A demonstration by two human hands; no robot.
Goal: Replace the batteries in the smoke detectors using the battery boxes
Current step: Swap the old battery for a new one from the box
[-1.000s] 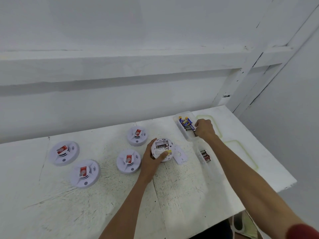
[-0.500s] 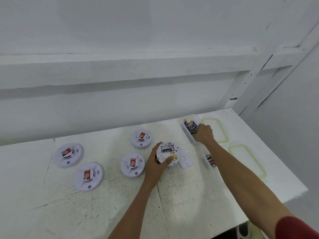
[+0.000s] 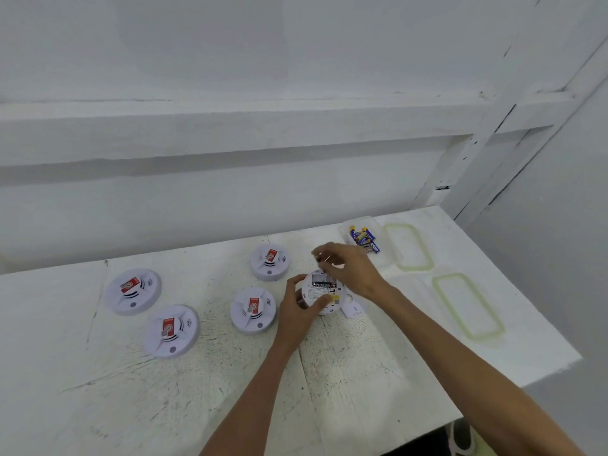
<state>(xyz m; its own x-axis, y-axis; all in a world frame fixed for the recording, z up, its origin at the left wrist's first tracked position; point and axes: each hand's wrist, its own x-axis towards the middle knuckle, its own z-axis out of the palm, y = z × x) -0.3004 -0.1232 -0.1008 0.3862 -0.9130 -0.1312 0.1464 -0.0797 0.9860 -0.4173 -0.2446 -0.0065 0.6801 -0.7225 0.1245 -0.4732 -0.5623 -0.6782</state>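
The open smoke detector (image 3: 324, 293) lies back-up on the white table (image 3: 345, 390), one battery (image 3: 324, 285) seated in its compartment. The left hand (image 3: 296, 312) grips its near rim, thumb across the edge. Just above, the right hand (image 3: 350, 268) pinches a small object (image 3: 323, 258) between curled fingertips, too blurred to name. The detached cover (image 3: 354, 309) sits beside it. Four closed detectors (image 3: 252, 311) lie to the left. At the far right, a clear battery box (image 3: 365, 240) and two green-rimmed lids (image 3: 408, 246).

Bare table (image 3: 329, 406) along the near edge — open passage. Four closed detectors (image 3: 171, 330) block the left. The opened detector (image 3: 324, 292), gripped by the left hand (image 3: 296, 315), fills the centre beneath the right hand (image 3: 348, 268) — battery box (image 3: 365, 240) and two lids (image 3: 467, 307) line the right.
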